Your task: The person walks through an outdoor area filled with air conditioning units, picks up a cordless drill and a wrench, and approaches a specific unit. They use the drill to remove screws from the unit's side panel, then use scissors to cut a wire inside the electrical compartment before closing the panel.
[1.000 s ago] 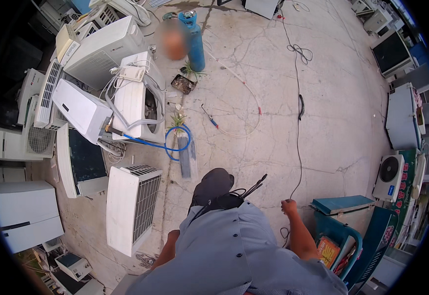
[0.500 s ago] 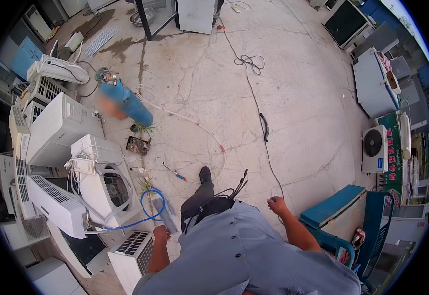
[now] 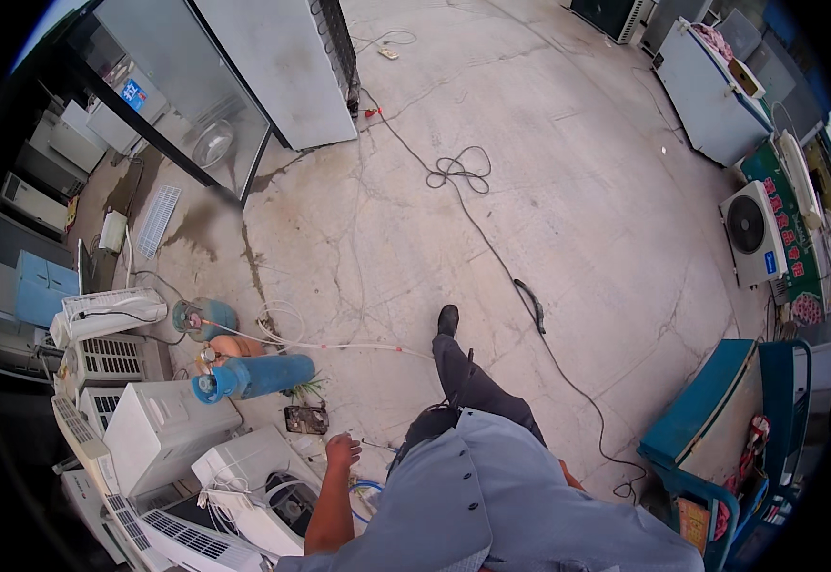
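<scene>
My left hand hangs beside my hip with its fingers loosely apart, and nothing shows in it. Next to it lies a small dark tray of debris, apart from the fingers. A thin torch is on the concrete just right of that hand, partly hidden by my body. Below it curves a blue hose. Of my right arm only a sliver of forearm shows at my side; the right hand is hidden behind my shirt. One dark shoe is stretched forward on the ground.
Blue gas cylinder lies at the left, near old white appliances. Black cable runs across the concrete. Glass-doored cabinet and white fridge stand ahead. Teal bench-like frame and outdoor unit are at right.
I have stepped forward and turned; the cabinet and fridge look nearer. My left hand has swung forward, away from the blue hose. The right hand has gone back out of sight.
</scene>
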{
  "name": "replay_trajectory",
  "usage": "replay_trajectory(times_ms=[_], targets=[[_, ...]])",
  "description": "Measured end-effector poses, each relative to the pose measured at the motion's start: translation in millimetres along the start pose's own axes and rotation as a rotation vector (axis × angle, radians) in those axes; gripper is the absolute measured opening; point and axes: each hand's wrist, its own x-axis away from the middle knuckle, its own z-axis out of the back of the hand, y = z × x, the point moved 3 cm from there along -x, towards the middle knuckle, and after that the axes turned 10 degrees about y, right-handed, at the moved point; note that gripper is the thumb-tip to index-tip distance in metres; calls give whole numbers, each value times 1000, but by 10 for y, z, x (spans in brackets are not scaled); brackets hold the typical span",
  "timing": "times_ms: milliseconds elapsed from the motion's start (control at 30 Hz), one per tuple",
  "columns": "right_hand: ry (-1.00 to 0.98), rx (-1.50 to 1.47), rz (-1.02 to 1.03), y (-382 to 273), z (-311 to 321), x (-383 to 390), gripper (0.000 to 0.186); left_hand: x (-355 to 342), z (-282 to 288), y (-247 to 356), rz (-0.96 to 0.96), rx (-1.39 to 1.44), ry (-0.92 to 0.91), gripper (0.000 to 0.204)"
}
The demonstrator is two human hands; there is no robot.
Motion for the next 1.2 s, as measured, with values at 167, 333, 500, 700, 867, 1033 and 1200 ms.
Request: replay_trajectory(times_ms=[167, 333, 500, 700, 867, 1033, 1200], targets=[[-18, -199, 18, -2666, 1314, -913, 40, -56, -297, 1302, 97, -118, 99, 27], [261, -335, 156, -4095, 3095, -2664, 28, -282, -1084, 2173, 68, -130, -24, 23], [408, -389, 347, -5888, 4674, -3940, 31, -583, -1830, 3226, 21, -57, 11, 17], [186, -402, 247, -6956, 5271, -4939, 34, -1517, -2770, 4051, 61, -408, -88, 15], [-120, -445, -148, -7044, 5426, -5048, 32, -1869, -3661, 5717, 88, -380, -113, 14], [77, -548, -184, -7630, 5981, -5075, 28, -1795, -4552, 8238, -112, -216, -86, 18], [112, -129, 4, -6990, 5272, -6367, 29, -2314, -5412, 9786, -243, -137, -75, 34]])
